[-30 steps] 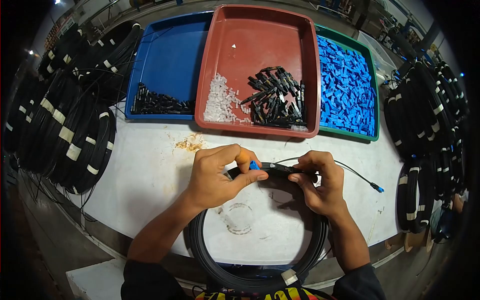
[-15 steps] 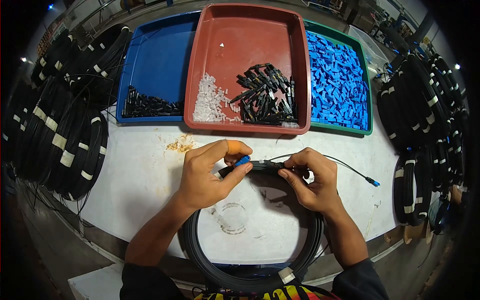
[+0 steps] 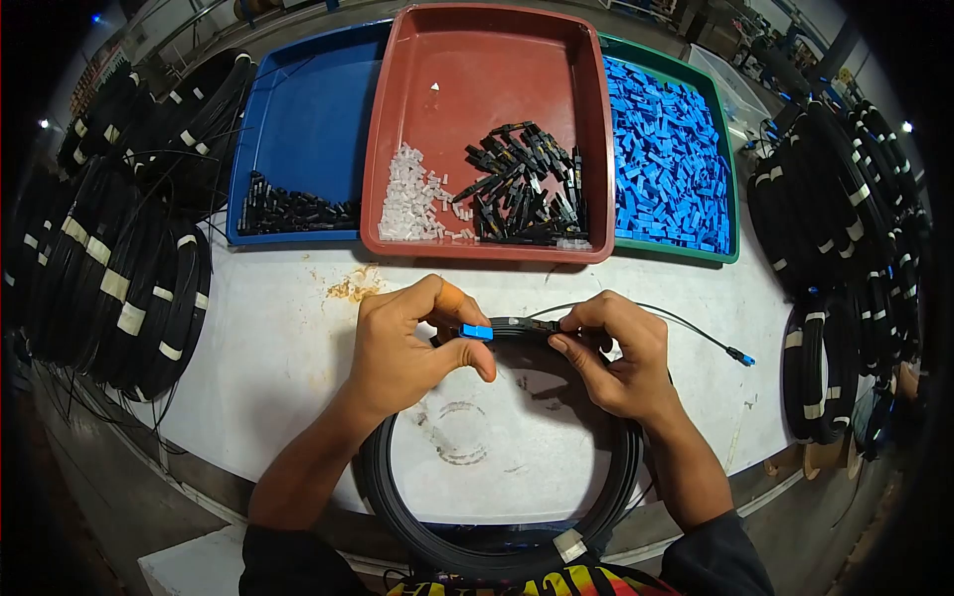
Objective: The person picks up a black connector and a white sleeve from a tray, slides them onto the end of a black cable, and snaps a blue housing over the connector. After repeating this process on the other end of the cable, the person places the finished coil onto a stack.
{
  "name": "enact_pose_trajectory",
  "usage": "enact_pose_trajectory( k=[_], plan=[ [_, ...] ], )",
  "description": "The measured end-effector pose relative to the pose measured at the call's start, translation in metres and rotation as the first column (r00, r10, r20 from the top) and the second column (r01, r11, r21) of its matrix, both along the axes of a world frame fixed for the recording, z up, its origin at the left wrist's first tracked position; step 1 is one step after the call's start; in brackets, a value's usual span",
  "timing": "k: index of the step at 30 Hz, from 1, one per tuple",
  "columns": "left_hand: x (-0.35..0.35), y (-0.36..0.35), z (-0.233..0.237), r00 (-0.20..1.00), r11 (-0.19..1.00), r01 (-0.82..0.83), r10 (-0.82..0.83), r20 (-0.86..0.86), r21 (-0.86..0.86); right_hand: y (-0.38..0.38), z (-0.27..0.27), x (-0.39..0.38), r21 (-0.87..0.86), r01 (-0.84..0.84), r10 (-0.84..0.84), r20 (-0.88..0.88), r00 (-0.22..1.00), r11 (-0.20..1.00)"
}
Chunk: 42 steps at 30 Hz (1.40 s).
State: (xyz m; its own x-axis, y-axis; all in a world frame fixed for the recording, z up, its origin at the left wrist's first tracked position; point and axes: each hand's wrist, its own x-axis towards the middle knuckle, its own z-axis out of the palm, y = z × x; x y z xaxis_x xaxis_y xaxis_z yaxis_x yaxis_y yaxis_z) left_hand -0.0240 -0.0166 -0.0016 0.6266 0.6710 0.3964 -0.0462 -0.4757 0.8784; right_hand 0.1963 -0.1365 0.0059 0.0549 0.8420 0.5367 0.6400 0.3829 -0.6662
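Note:
A small blue connector piece [image 3: 476, 332] rests against the fingers of my left hand [image 3: 412, 343], whose thumb is held a little below it. An orange wrap covers one fingertip. Pinched in my right hand [image 3: 621, 353] is a black connector [image 3: 543, 326] on a cable, its tip pointing left toward the blue piece, with a gap between them. Under both hands lies a coil of black cable [image 3: 376, 467] with a white tape band near my body. A loose cable end with a blue-tipped connector [image 3: 741, 356] extends to the right on the table.
Behind the hands stand a blue tray [image 3: 316, 109] with black parts, a red tray [image 3: 477, 74] with white and black pieces, and a green tray [image 3: 733, 199] full of blue pieces. Taped cable coils flank the white table [image 3: 268, 328] at left [image 3: 109, 268] and right [image 3: 825, 199].
My left thumb has moved down, away from the index finger, and the blue piece has turned to lie nearly level. My right hand has barely shifted.

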Motion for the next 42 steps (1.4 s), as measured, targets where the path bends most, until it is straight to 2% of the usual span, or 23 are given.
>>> enact_pose_trajectory(
  k=[6,8,11,15,23,24,26,27,29,33,36,42],
  plan=[
    [0.001,0.006,-0.003,0.997,0.996,-0.063,0.060,0.050,0.060,0.002,0.001,0.000,0.083,-0.022,0.011,0.127,0.992,0.996],
    [0.002,0.003,-0.005,0.997,0.988,-0.028,0.039,0.068,-0.152,0.002,0.001,0.001,0.116,-0.046,0.025,0.180,0.983,0.992],
    [-0.001,0.002,0.001,1.000,0.987,-0.016,0.016,-0.005,-0.162,0.001,0.003,0.002,0.149,-0.086,0.048,0.244,0.969,0.985],
    [-0.003,0.003,0.001,0.998,0.994,-0.021,0.015,-0.056,-0.105,0.002,0.001,0.002,0.166,-0.105,0.060,0.254,0.965,0.981],
    [0.000,0.002,0.001,0.999,0.955,0.019,-0.031,-0.038,-0.296,0.001,0.000,0.000,0.184,-0.099,0.060,0.208,0.976,0.978],
    [0.000,0.002,0.004,0.999,0.955,0.019,-0.032,-0.038,-0.296,0.001,0.000,0.000,0.184,-0.098,0.059,0.208,0.976,0.978],
    [-0.002,0.003,0.010,0.984,0.983,0.074,-0.099,-0.151,-0.166,0.001,0.000,0.000,0.181,-0.095,0.054,0.215,0.975,0.979],
    [-0.001,0.002,0.009,0.984,0.983,0.074,-0.099,-0.151,-0.166,0.001,0.000,0.000,0.181,-0.094,0.054,0.215,0.975,0.979],
    [0.001,0.002,0.005,0.995,0.963,0.028,-0.052,-0.085,-0.269,0.001,-0.001,0.000,0.182,-0.094,0.056,0.201,0.978,0.979],
    [0.000,0.003,0.003,0.994,0.969,0.038,-0.063,-0.094,-0.245,0.001,0.000,0.000,0.177,-0.099,0.062,0.204,0.977,0.979],
    [0.000,0.003,0.002,0.993,0.985,0.055,-0.071,-0.090,-0.165,0.002,-0.001,0.000,0.183,-0.107,0.069,0.202,0.977,0.977],
    [0.001,-0.002,0.011,0.981,0.998,0.051,-0.055,-0.187,-0.027,0.002,0.001,-0.002,0.160,-0.130,0.092,0.226,0.970,0.979]
  ],
)
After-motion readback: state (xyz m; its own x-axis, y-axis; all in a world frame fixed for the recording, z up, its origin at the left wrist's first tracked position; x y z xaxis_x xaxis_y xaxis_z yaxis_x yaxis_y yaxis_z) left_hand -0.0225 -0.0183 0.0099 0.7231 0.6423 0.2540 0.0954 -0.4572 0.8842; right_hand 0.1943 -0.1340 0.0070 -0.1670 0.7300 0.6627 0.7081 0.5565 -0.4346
